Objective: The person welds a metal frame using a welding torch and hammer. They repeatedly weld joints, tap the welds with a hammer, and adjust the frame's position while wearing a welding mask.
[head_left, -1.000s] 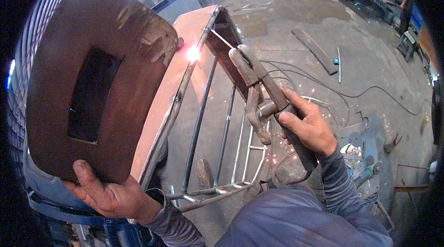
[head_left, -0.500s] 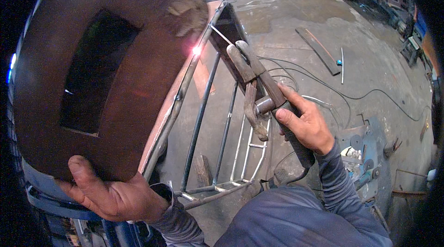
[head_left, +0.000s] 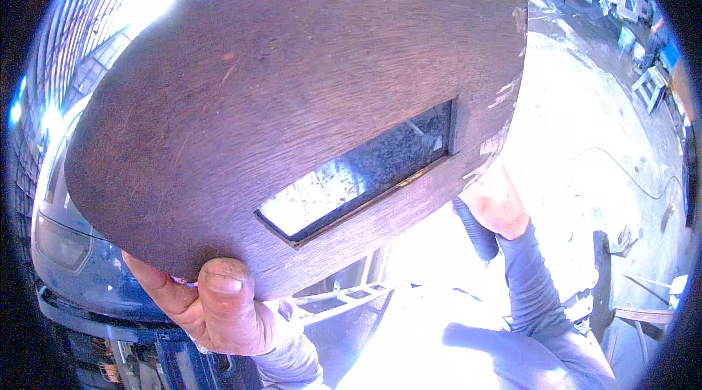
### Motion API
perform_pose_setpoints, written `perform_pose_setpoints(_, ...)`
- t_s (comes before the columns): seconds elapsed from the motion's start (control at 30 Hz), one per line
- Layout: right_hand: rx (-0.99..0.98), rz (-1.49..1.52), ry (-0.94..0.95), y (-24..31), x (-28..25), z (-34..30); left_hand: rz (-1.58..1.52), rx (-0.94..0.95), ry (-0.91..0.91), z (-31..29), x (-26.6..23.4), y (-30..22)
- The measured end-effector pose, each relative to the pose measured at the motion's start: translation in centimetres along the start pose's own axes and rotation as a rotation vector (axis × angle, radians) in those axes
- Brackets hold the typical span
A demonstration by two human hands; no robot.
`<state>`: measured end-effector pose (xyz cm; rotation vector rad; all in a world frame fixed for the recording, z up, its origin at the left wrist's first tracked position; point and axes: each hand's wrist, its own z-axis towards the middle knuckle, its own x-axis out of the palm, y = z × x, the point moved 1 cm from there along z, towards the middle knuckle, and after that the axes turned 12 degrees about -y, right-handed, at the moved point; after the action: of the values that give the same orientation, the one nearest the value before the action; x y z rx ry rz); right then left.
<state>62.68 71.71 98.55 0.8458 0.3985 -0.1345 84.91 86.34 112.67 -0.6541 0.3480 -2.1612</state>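
Note:
My left hand (head_left: 223, 309) grips the lower left edge of a brown hand-held welding shield (head_left: 307, 90), thumb on the face towards me. The shield is tilted and fills the middle of the view; its dark rectangular window (head_left: 409, 143) shows glare. Beyond its lower right edge, my right hand (head_left: 499, 203) is partly covered, fingers out of sight. The black grip of an electrode holder (head_left: 477, 233) sticks out below that hand; its jaws and rod are behind the shield. Part of a welded metal frame (head_left: 340, 302) shows under the shield, washed out by bright light.
A dark blue vehicle (head_left: 66, 284) stands close on the left, with a slatted metal wall behind it. At the far right are a small stand (head_left: 649, 90) and a cable (head_left: 621, 165) on the floor. Metal pieces lie near my right forearm.
The shield has swung right and turned, now covering the holder's jaws, the rod and most of the frame. The small glowing spot on the frame is hidden, and intense white light floods the scene.

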Motion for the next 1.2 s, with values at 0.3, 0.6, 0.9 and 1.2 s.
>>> perform_pose_setpoints(0.3,0.569,0.549,0.096,1.2,0.3,1.0,0.042,-0.111,-0.112,-0.4,-0.6,-0.2)
perform_pose_setpoints(0.6,0.517,0.432,0.061,1.7,0.1,1.6,-0.004,-0.207,-0.068,-0.6,-0.6,-0.7)
perform_pose_setpoints(0.9,0.452,0.384,0.021,1.4,0.2,1.7,-0.032,-0.215,0.004,-0.7,-1.0,-0.1)
perform_pose_setpoints(1.2,0.593,0.473,0.057,1.8,-1.4,1.0,-0.12,-0.176,0.042,-0.4,-2.7,0.3)
